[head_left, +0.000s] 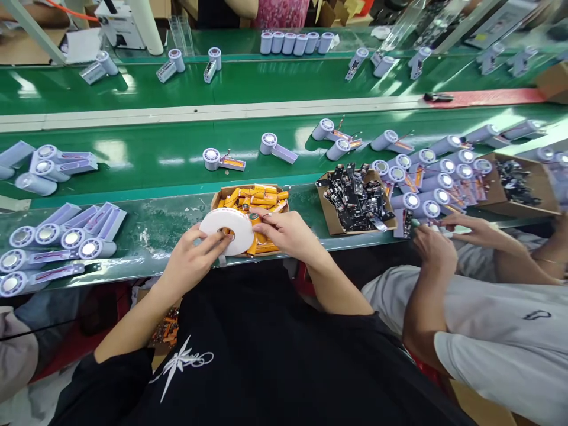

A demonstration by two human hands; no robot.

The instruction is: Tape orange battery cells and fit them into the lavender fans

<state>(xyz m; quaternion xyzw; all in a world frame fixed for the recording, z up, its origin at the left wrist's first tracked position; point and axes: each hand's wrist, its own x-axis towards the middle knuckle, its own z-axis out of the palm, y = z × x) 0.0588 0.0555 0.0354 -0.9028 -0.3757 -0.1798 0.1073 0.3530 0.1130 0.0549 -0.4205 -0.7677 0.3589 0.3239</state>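
Head view: white roll and orange battery held above a box at the bench edge

Both hands worked above the near edge of the green bench (186, 207). The left hand (190, 258) was partly closed around a white roll (242, 232), some fingertips at its central hole. The right hand (290, 235) was nearly closed, its thumb and forefinger pinching an orange battery (254, 219) just beside the roll's right edge. Beneath both lay a cardboard box (216, 199) filled with orange cells (265, 200), its front left part covered by the roll. To the right stood a second carton (329, 214), heaped with black circuit boards (355, 195). Lilac fans (72, 238) lay in a cluster at the left, and others were gathered beyond the second carton. Near these, a co-worker's hands (437, 248) were at work over small parts too indistinct to identify. Behind the bench ran a green belt (155, 163) bearing further fans.
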